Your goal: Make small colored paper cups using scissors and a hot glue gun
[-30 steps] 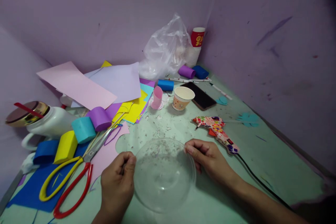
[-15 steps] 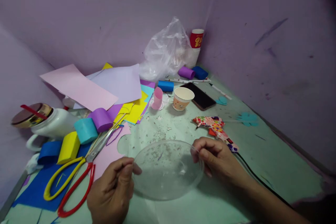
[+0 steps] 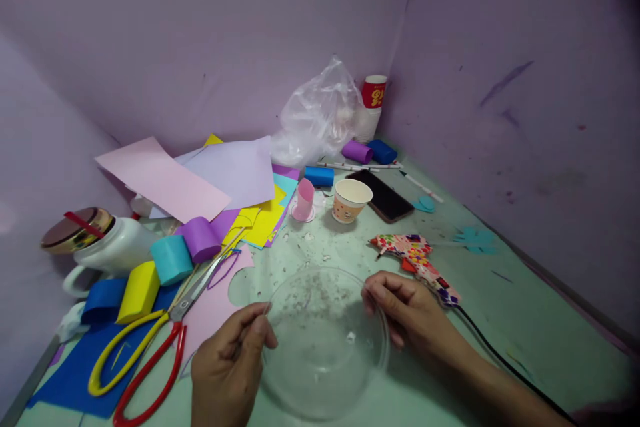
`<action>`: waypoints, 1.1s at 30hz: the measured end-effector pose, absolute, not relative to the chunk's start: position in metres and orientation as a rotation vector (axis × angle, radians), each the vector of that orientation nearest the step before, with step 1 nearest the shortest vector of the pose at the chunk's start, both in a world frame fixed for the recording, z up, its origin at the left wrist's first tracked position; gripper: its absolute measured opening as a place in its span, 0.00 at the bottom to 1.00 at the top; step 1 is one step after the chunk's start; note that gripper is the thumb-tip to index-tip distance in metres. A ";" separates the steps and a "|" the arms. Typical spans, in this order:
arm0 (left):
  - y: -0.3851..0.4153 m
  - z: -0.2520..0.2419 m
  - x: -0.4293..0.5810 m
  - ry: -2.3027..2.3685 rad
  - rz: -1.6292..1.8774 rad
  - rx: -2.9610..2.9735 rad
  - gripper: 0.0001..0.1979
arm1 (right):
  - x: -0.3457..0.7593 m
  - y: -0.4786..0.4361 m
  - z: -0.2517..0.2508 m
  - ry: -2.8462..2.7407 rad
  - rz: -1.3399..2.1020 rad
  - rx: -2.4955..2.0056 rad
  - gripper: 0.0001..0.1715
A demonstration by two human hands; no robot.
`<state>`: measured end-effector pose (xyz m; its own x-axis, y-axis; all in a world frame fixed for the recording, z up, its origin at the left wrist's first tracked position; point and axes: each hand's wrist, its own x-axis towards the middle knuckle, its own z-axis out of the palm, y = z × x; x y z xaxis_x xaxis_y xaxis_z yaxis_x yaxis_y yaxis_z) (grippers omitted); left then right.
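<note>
A clear round plastic lid (image 3: 323,347) is held up over the near part of the table, its rim pinched on both sides. My left hand (image 3: 233,360) grips the left edge between thumb and fingers. On the opposite edge, my right hand (image 3: 405,307) is closed on the rim. Just beyond that hand lies a flower-patterned glue gun (image 3: 407,250) with a black cord. Behind the lid stand a small paper cup (image 3: 350,200) and a pink paper tube (image 3: 305,199) on a round base. Scissors (image 3: 175,320) with one yellow and one red handle rest left of my left hand.
Paper tubes (image 3: 173,260) in several colours, a white jug-shaped mug (image 3: 115,243) and paper sheets (image 3: 235,173) crowd the left side. A phone (image 3: 385,195), a plastic bag (image 3: 320,113) and stacked cups (image 3: 373,97) are farther back. Walls close in the table behind and at right.
The lid has tilted, showing more of its round face, and its near edge sits lower in view. Both hands keep their hold. The whole scene has shifted slightly down as the camera moved.
</note>
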<state>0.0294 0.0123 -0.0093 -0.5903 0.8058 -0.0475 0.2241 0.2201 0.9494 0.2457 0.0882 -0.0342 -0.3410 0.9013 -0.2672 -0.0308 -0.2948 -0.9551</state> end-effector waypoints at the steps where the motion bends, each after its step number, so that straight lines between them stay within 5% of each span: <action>1: 0.014 -0.009 0.029 1.954 1.357 0.936 0.14 | 0.245 0.088 -0.035 -1.243 1.718 -1.177 0.24; 17: 0.030 -0.009 0.022 1.927 1.125 0.787 0.22 | 0.240 0.089 -0.041 -1.320 1.688 -1.284 0.31; 26: 0.011 0.000 0.016 1.689 1.538 1.136 0.05 | 0.254 0.084 -0.030 -1.427 1.293 -1.020 0.09; 33: 0.020 -0.015 0.003 1.712 1.303 1.828 0.04 | 0.252 0.086 -0.029 -1.532 1.221 -0.950 0.11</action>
